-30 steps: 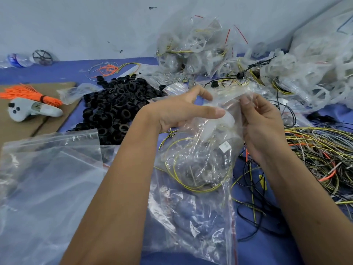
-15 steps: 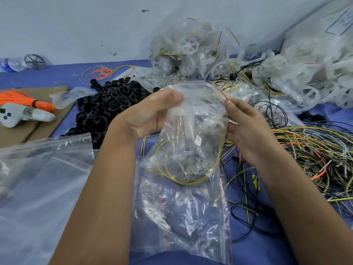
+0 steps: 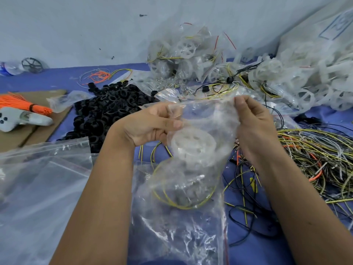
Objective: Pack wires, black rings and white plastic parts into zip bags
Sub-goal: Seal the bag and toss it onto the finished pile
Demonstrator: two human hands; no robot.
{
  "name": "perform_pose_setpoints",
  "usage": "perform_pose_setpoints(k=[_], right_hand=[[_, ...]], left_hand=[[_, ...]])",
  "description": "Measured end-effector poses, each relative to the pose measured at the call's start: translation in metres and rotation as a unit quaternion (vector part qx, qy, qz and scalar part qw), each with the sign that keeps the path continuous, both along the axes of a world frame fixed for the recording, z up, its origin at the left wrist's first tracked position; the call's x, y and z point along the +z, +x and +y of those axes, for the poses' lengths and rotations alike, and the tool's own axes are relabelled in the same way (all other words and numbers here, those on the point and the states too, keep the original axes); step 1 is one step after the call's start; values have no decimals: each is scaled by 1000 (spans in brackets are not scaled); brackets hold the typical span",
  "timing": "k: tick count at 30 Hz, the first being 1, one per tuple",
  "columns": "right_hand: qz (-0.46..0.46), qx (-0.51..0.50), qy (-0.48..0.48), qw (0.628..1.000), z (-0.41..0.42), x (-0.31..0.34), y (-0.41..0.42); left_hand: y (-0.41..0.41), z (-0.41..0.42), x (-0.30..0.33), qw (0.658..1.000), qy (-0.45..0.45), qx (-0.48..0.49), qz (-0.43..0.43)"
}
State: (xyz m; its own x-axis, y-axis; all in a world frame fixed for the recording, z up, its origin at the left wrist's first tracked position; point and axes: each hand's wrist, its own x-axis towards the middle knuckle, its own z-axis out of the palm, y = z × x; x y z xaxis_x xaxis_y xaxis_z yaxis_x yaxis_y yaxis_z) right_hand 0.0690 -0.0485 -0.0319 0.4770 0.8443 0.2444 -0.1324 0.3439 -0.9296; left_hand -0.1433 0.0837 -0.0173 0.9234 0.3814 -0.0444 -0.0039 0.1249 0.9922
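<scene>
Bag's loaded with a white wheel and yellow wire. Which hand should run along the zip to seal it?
Probably the right hand: it pinches the zip bag at its top edge by the corner. The left hand grips lower, by the white wheel, steadying the load.

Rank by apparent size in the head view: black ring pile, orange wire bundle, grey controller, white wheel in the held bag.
1. Black ring pile, clearly largest.
2. Orange wire bundle and grey controller: alike.
3. White wheel: similar, but nearer the camera, so unsure.
</scene>
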Motion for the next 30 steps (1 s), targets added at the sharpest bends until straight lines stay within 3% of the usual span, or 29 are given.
perform_pose_setpoints(k=[3,8,11,14,20,27,30], right_hand=[[36,35,39,998,-1,3,1],[-20,-17,-101,995,4,-4,-4],[7,60,-175,983,5,-11,-7],[-49,140,-209,967,5,-17,-14],[-132,134,-208,960,4,-21,-19],[32,222,-175,959,-3,-10,3],[-70,174,-203,961,-3,-14,3]], left_hand=[[-4,-3,10,994,-26,-74,-71],[-1,2,-3,993,22,117,12],[-7,8,-15,983,10,181,26],[-12,15,-14,976,-8,214,30],[-15,17,-17,979,-32,199,-13],[-21,13,-13,991,-24,121,-46],[-14,10,-14,985,17,169,7]])
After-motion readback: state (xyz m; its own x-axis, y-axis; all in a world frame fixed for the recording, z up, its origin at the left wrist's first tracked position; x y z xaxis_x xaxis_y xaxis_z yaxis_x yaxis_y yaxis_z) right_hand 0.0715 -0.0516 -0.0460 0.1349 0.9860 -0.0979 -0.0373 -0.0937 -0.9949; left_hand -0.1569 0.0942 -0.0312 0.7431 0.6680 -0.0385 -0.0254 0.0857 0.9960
